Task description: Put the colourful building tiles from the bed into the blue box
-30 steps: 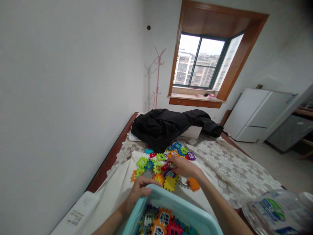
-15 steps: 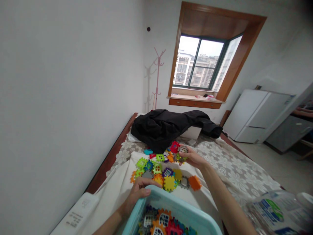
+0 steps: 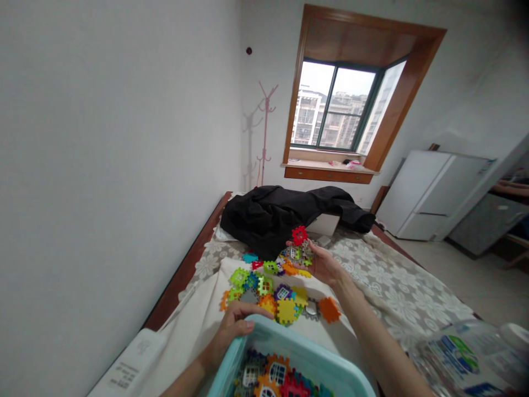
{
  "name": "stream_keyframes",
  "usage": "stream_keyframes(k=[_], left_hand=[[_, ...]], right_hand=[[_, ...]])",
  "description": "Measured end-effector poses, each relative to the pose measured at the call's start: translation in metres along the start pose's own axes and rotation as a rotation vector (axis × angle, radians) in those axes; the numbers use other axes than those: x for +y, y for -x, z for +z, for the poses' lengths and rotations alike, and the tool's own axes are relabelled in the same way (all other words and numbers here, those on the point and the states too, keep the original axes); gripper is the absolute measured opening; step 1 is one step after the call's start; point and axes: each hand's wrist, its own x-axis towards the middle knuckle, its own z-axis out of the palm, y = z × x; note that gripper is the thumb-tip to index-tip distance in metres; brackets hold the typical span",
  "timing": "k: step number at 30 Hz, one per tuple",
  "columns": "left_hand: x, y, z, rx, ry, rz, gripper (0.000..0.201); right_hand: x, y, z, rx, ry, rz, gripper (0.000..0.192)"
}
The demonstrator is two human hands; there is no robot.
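My left hand grips the near-left rim of a light blue plastic bin. Inside the bin lie orange, red, grey and blue toothed plastic building pieces. Farther out, my right hand holds several of these pieces, among them a red one and grey ones with window patterns. On the white cloth between my hands spread loose pieces: a yellow one, an orange one, a purple one and several green ones. My right palm partly hides a few.
A black garment is heaped across the bed beyond the pieces, by a white box. A clear plastic jug stands at the near right, and a white box at the near left. The wall borders the left side.
My right hand has turned its palm upward, and the red piece now stands up in it with the grey ones. My left hand stays on the bin's rim.
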Motion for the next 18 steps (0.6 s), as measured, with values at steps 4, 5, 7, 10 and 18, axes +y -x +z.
stream_keyframes(k=[4,5,7,10,18], left_hand=[[0.002,-0.002,0.000,-0.040,0.017,-0.009,0.047],[0.003,-0.003,0.000,-0.050,0.009,-0.015,0.047],[0.006,-0.003,-0.001,-0.059,-0.012,-0.021,0.046],[0.012,-0.002,-0.001,-0.061,-0.027,-0.023,0.044],[0.002,0.001,0.000,-0.005,-0.013,-0.005,0.044]], right_hand=[[0.004,-0.003,0.000,0.029,-0.038,0.009,0.036],[0.004,-0.004,0.000,0.032,-0.041,0.009,0.037],[0.005,-0.005,0.000,0.034,-0.035,0.006,0.038],[0.007,-0.006,0.001,0.048,-0.001,-0.008,0.040],[0.017,-0.007,-0.001,0.101,0.013,-0.019,0.040]])
